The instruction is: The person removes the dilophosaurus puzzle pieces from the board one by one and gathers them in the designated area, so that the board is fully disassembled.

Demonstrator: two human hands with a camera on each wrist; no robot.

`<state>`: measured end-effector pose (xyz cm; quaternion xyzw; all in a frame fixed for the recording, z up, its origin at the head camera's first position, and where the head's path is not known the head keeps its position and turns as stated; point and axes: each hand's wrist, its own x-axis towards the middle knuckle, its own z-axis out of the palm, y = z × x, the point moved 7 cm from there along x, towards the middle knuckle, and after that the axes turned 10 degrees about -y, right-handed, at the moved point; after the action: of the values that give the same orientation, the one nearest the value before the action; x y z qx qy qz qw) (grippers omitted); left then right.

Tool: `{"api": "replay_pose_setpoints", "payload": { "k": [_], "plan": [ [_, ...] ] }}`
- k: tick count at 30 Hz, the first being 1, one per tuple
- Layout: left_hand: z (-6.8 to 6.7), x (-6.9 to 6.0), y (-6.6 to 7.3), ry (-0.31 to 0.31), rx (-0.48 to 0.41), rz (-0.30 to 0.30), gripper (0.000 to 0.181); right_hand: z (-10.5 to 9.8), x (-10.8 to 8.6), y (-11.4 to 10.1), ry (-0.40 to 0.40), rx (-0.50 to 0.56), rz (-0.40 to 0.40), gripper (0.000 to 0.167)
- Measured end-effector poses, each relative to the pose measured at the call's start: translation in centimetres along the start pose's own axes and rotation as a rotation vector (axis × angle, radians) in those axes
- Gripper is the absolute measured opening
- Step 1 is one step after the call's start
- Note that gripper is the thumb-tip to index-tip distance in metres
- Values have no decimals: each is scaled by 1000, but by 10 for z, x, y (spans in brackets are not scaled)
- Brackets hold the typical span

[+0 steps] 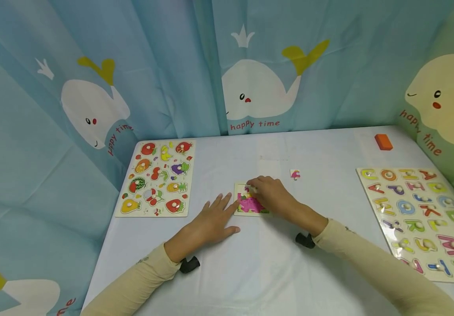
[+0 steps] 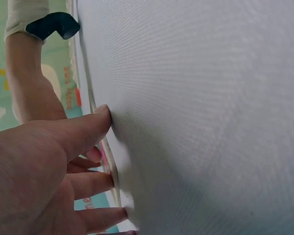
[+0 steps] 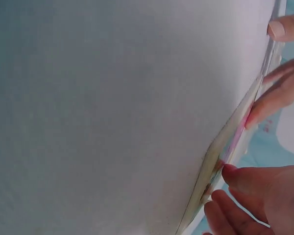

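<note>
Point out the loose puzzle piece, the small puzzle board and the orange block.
Loose puzzle piece (image 1: 295,175): head view, its pink patch.
Small puzzle board (image 1: 251,214): head view, its near rim.
Orange block (image 1: 383,142): head view, its middle.

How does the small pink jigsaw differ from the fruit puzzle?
The jigsaw is far smaller than the fruit puzzle. The jigsaw's visible part is largely pink; the fruit puzzle is multicoloured. The right hand partly covers the jigsaw; the fruit puzzle is uncovered. Both lie on the white table.
</note>
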<state>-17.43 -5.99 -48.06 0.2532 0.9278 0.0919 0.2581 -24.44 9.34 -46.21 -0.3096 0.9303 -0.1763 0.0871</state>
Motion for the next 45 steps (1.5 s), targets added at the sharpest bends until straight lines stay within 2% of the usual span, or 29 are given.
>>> {"api": "replay_pose_setpoints", "payload": {
  "k": [6,12,23,31,38,45],
  "plan": [
    [-1,-1,0,-5,6,-12,78,-1,-4,-7,27,-61,-33,46],
    [0,-1,0,-10,-9,-9,77,-3,-3,-10,25,-84,-69,47],
    [1,0,0,1,1,-1,77,-2,2,-6,-148,-66,12,54],
    [1,0,0,3,4,-4,78,-2,5,-5,-194,-51,39,50],
    [1,1,0,1,-1,2,77,0,6,1,-175,-16,82,45],
    [0,-1,0,1,-3,3,77,-6,3,1,-93,-1,51,42]
  ]
}}
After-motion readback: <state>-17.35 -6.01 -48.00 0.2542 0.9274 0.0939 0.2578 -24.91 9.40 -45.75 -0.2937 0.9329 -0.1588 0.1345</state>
